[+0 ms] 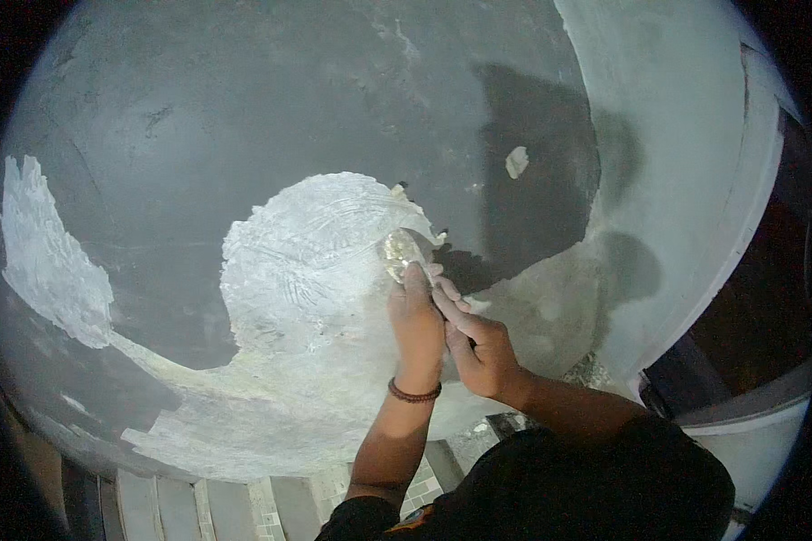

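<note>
Two hands meet at a plaster-loaded scraper before a patchy grey wall

The person's left hand (415,320) is closed on a small flat scraper (418,242), thumb toward the pale, lumpy plaster (396,250) on it. The right hand (481,350) comes in from the side, its fingers bent and pressed close to the left; I cannot tell whether it grips the handle too, since the fingers hide most of that part. Both hands look dusted with pale powder.

The scraper is over the right side of a big, rough-edged white patch (307,243) on the wall; whether it touches the surface is hard to make out from here. A brown beaded bracelet (414,392) circles the left wrist, and the forearms run back to a black top (595,491).

Around the white patch the wall (271,99) is dark grey. A second white patch (50,257) lies well apart on the left, and a small pale fleck (516,162) sits up to the right, inside a dark shadow (537,117). Farther right comes a paler wall surface (695,162), then a dark opening (753,298). Along the bottom, grey panels (179,509) alternate with light strips.
</note>
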Demonstrator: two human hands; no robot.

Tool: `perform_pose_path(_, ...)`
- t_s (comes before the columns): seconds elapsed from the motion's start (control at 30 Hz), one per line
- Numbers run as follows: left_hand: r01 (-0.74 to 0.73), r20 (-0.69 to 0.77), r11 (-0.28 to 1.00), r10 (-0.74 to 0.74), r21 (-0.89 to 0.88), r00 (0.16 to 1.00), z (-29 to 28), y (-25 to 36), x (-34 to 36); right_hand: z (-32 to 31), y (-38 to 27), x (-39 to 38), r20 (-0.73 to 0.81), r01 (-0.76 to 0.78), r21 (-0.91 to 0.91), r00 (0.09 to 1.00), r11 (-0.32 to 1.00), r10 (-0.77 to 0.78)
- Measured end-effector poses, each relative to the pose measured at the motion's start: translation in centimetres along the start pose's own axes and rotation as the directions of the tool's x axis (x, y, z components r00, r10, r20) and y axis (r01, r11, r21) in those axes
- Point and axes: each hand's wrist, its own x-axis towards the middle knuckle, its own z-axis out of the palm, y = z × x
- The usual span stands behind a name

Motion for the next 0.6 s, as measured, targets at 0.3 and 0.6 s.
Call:
perform_pose_path(0.3,-0.067,-0.043,0.988,0.073,0.142,0.996,0.7,0.2,0.1,0.1,-0.4,0.7,-0.042,0.005,-0.084,0.999,0.996,-0.008)
perform_pose_path(0.6,0.062,-0.026,0.998,-0.062,0.001,0.998,1.0,-0.9,0.1,0.3,0.0,0.4,-0.162,0.098,-0.083,0.981,0.992,-0.11)
